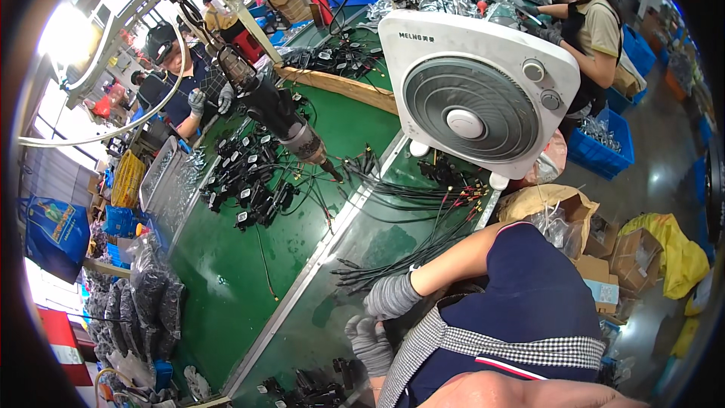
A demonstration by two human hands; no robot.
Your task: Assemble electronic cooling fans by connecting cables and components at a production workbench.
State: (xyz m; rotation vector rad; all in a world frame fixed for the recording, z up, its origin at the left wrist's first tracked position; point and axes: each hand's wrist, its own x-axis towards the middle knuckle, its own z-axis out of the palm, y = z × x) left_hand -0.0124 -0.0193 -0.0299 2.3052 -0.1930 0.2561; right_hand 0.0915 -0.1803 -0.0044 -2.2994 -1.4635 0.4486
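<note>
Both my hands wear grey knitted gloves and meet close together over the near strip of the worktable. My right hand (392,298) is bent downward, its fingers closed toward the left one. My left hand (370,344) is beside it with fingers curled; whatever is between the two hands is hidden or too small to name. A bundle of black cables (377,268) lies right by my right hand, some with yellow and red ends farther off. Several small black parts (310,387) lie on the table near my left hand.
A powered driver (291,125) hangs over the green table (219,279), above a heap of black cabled parts (245,174). A white box fan (476,91) stands at the far edge. Two co-workers sit or stand beyond. Cardboard boxes (638,257) and blue bins (604,143) are at right.
</note>
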